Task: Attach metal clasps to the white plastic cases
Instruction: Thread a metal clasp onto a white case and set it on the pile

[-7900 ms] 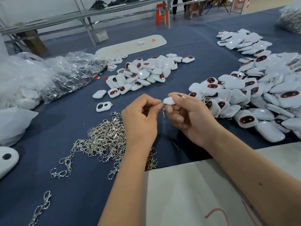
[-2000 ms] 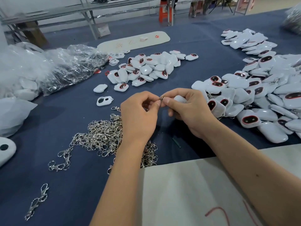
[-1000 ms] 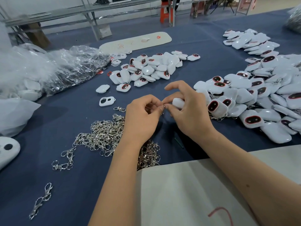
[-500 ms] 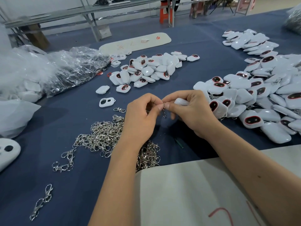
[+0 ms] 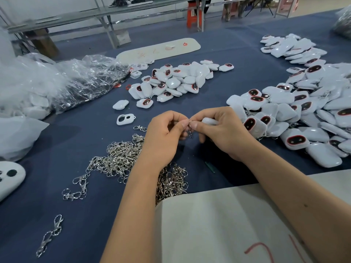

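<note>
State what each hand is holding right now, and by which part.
The right hand holds a white plastic case, its fingers curled round the body. Both thumbs and forefingers pinch the ring end of one metal clasp; the left hand holds nothing else.

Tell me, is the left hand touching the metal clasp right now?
Touching. The head view shows the left hand pinching the metal clasp at its fingertips, directly against the right hand, which holds the white case.

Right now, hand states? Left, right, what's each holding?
Left hand: pinching the metal clasp.
Right hand: gripping a white case, fingertips on the clasp ring.
</note>
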Motion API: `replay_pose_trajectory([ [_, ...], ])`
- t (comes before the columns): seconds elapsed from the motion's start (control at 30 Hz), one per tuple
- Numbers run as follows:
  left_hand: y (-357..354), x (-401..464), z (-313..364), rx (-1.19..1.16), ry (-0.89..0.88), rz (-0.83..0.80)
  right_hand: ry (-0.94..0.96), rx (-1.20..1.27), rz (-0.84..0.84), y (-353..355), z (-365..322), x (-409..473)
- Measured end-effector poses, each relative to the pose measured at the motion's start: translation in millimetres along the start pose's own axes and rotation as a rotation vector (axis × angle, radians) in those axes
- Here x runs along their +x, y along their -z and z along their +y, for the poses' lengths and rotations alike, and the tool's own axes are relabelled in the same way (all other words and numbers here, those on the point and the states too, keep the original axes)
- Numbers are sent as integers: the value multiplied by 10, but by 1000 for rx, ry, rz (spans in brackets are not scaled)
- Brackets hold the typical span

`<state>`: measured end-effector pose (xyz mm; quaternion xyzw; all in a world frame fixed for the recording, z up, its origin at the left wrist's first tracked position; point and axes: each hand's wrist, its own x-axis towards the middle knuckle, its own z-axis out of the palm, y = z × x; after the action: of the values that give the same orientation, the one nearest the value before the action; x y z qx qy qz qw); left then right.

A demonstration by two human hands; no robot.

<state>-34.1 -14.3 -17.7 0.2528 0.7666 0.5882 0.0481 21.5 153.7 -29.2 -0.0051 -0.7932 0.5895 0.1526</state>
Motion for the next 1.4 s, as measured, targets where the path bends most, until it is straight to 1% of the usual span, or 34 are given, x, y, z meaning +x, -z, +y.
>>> replay_pose_trajectory([
  [0.07,11,-4,7,-17,4,-15,-4,24,-17,7,17,7],
  [0.23,12,-18,12,118,-68,-3,-10,48,-48,26,54,20],
  [0.47,21,-24,41,102,-101,8,-9,90,-61,34,36,18],
  [0.57,-3,-37,49,149,-112,17,2,56,-43,26,30,13],
  [0.67,-30,-46,60,249,-147,39,23,4,-7,17,27,-3],
  [0.8,-60,-41,67,350,-190,111,65,-12,28,-9,5,-28],
  [0.97,-64,-36,64,303,-197,150,99,-20,66,-20,7,-37],
  [1.07,-87,-36,86,314,-234,178,113,6,99,-24,-1,-32],
  [1.23,-132,-61,129,400,-304,226,127,31,113,-42,-6,-27],
  [1.4,-125,-74,149,487,-311,248,64,48,88,-73,-9,-35],
])
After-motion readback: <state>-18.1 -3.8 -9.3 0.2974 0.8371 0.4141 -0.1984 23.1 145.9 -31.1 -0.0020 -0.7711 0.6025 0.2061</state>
